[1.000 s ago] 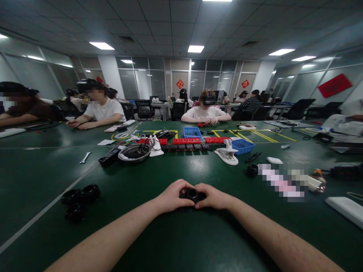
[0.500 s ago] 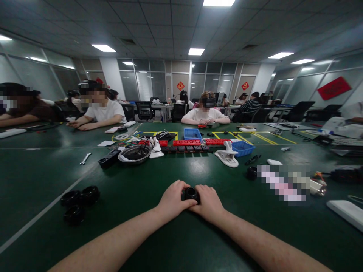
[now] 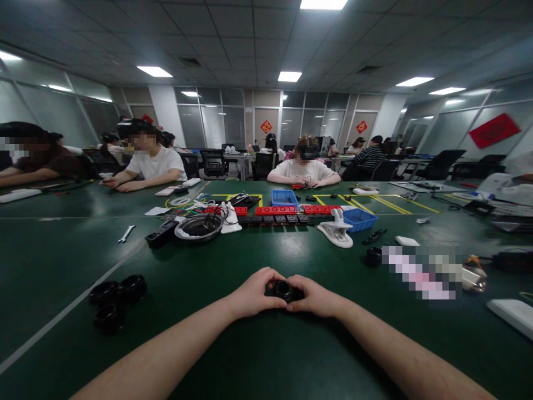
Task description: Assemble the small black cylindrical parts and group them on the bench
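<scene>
While both hands are pinching that little black round part [image 3: 282, 289] between them, left hand [image 3: 253, 292] and right hand [image 3: 317, 298] are resting on the green table [image 3: 266, 355]. Judging by that fingertip grip, it could be slipping out and rolling off.

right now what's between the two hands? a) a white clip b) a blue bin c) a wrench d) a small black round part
d: the left hand and right hand both close on the small black round part, low over the green table.
</scene>
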`<state>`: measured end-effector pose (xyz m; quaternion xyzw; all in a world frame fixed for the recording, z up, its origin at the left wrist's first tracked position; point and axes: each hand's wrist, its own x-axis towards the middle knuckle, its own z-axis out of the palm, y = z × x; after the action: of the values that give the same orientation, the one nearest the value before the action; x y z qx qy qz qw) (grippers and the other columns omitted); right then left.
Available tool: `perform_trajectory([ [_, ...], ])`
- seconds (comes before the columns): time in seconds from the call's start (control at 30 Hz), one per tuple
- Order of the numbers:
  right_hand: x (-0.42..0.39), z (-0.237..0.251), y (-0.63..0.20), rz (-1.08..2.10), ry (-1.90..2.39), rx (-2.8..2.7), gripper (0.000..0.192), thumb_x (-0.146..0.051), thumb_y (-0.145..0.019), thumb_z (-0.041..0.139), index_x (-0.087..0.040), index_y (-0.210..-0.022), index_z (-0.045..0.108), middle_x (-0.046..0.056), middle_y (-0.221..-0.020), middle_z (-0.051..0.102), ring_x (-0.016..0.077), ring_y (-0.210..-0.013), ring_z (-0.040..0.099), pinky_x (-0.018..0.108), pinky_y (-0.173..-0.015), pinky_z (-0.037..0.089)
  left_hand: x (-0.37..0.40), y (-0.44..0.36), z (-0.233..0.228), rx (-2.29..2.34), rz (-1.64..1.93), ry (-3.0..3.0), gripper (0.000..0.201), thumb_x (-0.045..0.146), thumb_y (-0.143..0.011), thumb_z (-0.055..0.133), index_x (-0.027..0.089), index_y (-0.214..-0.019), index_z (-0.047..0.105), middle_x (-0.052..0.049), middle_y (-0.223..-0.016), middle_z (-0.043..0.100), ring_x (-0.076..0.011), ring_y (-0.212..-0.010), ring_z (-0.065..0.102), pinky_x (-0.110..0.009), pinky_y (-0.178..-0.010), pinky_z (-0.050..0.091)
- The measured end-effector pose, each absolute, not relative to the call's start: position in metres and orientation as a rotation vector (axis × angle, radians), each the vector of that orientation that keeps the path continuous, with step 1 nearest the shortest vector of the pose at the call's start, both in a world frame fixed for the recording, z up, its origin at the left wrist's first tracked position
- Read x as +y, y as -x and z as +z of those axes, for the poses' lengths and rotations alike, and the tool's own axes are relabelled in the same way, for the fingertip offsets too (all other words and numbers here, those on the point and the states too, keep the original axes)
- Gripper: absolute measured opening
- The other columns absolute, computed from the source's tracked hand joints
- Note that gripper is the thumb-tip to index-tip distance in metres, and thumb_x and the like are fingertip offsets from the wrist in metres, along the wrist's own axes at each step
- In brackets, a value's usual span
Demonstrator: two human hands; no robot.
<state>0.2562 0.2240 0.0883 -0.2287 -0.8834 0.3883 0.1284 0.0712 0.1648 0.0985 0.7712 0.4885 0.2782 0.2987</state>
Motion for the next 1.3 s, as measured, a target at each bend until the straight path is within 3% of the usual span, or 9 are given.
perform_trajectory([
  [0.23,0.224,0.085,-0.254,1.151,0.708,-2.534,0.032,-0.027,-0.061,0.065,-0.015,-0.090,0.057,0.001,-0.084,0.054,0.0163,-0.078,0.049,0.026,-0.070,0.037,0.163,-0.073,0.097,1.325,0.760,-2.043,0.038,0.038,-0.061,0.064,0.020,-0.093,0.052,-0.001,-0.087,0.048,-0.0141,-0.074,0.046,-0.023,-0.062,0.037],
  [0.37,0.223,0.078,-0.251,1.017,0.877,-2.504,0.033,-0.031,-0.054,0.069,-0.014,-0.077,0.053,-0.001,-0.073,0.050,0.0138,-0.068,0.046,0.022,-0.058,0.035,0.161,-0.077,0.094,1.429,0.787,-2.017,0.040,0.042,-0.058,0.065,0.019,-0.088,0.052,-0.001,-0.085,0.048,-0.0143,-0.073,0.046,-0.023,-0.061,0.037],
  [0.53,0.213,0.072,-0.243,0.631,1.102,-2.502,0.038,-0.041,-0.051,0.068,-0.016,-0.069,0.046,-0.001,-0.068,0.048,0.0127,-0.062,0.043,0.021,-0.052,0.030,0.156,-0.086,0.087,1.627,0.874,-1.950,0.038,0.041,-0.057,0.066,0.018,-0.084,0.051,0.000,-0.082,0.049,-0.0148,-0.072,0.047,-0.024,-0.060,0.037],
  [0.73,0.197,0.071,-0.234,0.175,1.274,-2.485,0.030,-0.043,-0.061,0.059,-0.016,-0.073,0.050,0.004,-0.074,0.054,0.0191,-0.071,0.046,0.029,-0.063,0.031,0.154,-0.093,0.085,1.758,0.936,-1.960,0.036,0.041,-0.059,0.064,0.019,-0.083,0.051,-0.001,-0.083,0.050,-0.0170,-0.077,0.047,-0.026,-0.063,0.036],
  [0.83,0.200,0.073,-0.237,0.309,1.133,-2.476,0.038,-0.043,-0.060,0.061,-0.017,-0.086,0.052,0.005,-0.085,0.054,0.0208,-0.080,0.046,0.031,-0.069,0.032,0.157,-0.087,0.087,1.642,0.894,-1.995,0.036,0.039,-0.060,0.064,0.018,-0.086,0.051,-0.001,-0.083,0.049,-0.0154,-0.073,0.046,-0.025,-0.062,0.036],
  [0.93,0.210,0.078,-0.245,0.660,0.851,-2.560,0.048,-0.037,-0.059,0.065,-0.018,-0.100,0.050,0.003,-0.091,0.054,0.0194,-0.083,0.047,0.030,-0.072,0.035,0.161,-0.079,0.090,1.434,0.815,-2.043,0.036,0.038,-0.061,0.064,0.019,-0.089,0.051,0.000,-0.083,0.048,-0.0136,-0.071,0.045,-0.023,-0.061,0.037],
  [1.07,0.223,0.087,-0.255,0.992,0.618,-2.657,0.039,-0.032,-0.063,0.064,-0.017,-0.098,0.055,0.002,-0.093,0.053,0.0185,-0.087,0.046,0.029,-0.077,0.035,0.163,-0.072,0.093,1.307,0.752,-2.071,0.037,0.037,-0.063,0.063,0.019,-0.092,0.052,0.000,-0.084,0.048,-0.0133,-0.072,0.045,-0.022,-0.060,0.036],
  [1.3,0.228,0.086,-0.257,1.064,0.614,-2.658,0.036,-0.031,-0.063,0.064,-0.016,-0.096,0.057,0.002,-0.092,0.053,0.0182,-0.086,0.046,0.029,-0.076,0.036,0.160,-0.075,0.098,1.290,0.754,-2.098,0.034,0.037,-0.065,0.061,0.019,-0.092,0.052,-0.001,-0.089,0.047,-0.0150,-0.079,0.045,-0.023,-0.063,0.036],
])
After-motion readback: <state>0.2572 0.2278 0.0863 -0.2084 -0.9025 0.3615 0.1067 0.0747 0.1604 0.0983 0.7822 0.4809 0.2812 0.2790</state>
